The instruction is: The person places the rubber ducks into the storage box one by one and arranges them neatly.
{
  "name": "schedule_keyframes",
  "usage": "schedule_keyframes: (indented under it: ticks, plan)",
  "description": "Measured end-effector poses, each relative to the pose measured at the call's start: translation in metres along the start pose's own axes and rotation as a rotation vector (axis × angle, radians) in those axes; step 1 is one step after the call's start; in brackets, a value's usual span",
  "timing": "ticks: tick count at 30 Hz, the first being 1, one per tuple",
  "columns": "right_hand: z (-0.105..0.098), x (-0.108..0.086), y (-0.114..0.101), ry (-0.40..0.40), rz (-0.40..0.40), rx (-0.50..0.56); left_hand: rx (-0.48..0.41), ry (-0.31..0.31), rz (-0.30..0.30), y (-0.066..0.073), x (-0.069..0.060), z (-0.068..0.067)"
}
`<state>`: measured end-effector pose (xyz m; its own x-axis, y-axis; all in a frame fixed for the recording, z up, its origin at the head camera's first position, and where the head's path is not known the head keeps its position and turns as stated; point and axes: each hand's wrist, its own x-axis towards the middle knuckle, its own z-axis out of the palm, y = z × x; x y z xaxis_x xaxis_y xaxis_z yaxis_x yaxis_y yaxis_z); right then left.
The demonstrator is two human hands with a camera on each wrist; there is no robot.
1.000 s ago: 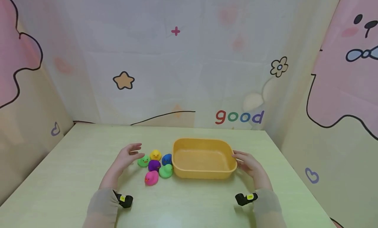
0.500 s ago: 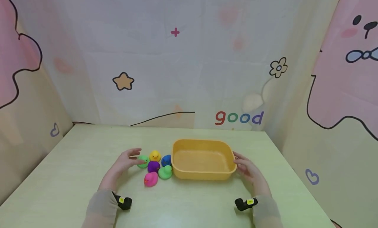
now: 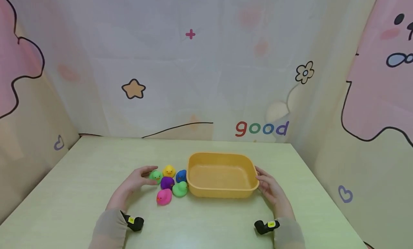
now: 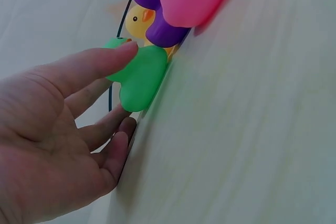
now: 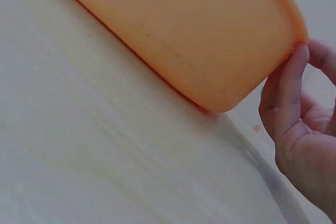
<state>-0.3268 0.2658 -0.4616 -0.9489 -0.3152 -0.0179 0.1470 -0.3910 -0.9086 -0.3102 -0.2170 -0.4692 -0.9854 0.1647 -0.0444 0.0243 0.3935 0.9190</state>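
Observation:
My left hand (image 3: 137, 180) reaches round the left green rubber duck (image 4: 144, 77), thumb on its near side and fingers on its far side. The duck stands on the table; its contact with the fingers is partly hidden. Beside it cluster yellow (image 3: 169, 171), purple (image 3: 167, 183), blue (image 3: 181, 176) and pink (image 3: 164, 197) rubber ducks, along with a second green duck (image 3: 180, 189). To their right sits a yellow plastic basin (image 3: 222, 192) with nothing inside. My right hand (image 3: 270, 187) touches the basin's right end with its fingertips (image 5: 300, 53) at the rim, fingers fairly straight.
The pale table (image 3: 200, 220) runs back to a printed cloth backdrop (image 3: 206, 80), with cloth walls on both sides. A black wrist camera (image 3: 135, 223) sits on the left cuff, another wrist camera (image 3: 266, 226) on the right. The blue duck and right green duck lie against the basin's left end.
My left hand has lowered, its thumb and fingers now on either side of the left green duck. My right hand stays at the basin's end, slightly lower. Ducks and basin keep their places.

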Motion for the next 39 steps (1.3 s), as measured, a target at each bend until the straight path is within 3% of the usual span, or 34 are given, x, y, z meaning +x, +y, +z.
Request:
schedule_keyframes:
  ticks: [7, 14, 25, 39]
  plan:
    - [-0.002, 0.002, 0.0, 0.001, -0.03, -0.013, 0.045, 0.0, -0.01, 0.001, 0.003, 0.003]
    - [-0.01, 0.01, 0.008, 0.01, -0.053, -0.023, 0.09, 0.056, -0.051, 0.002, 0.005, 0.007]
    - [-0.01, 0.008, 0.012, 0.047, -0.063, -0.048, 0.096, 0.11, -0.052, 0.001, 0.006, 0.01]
    - [-0.006, 0.006, 0.012, 0.091, -0.042, -0.058, 0.058, 0.092, -0.06, 0.016, -0.007, -0.005]
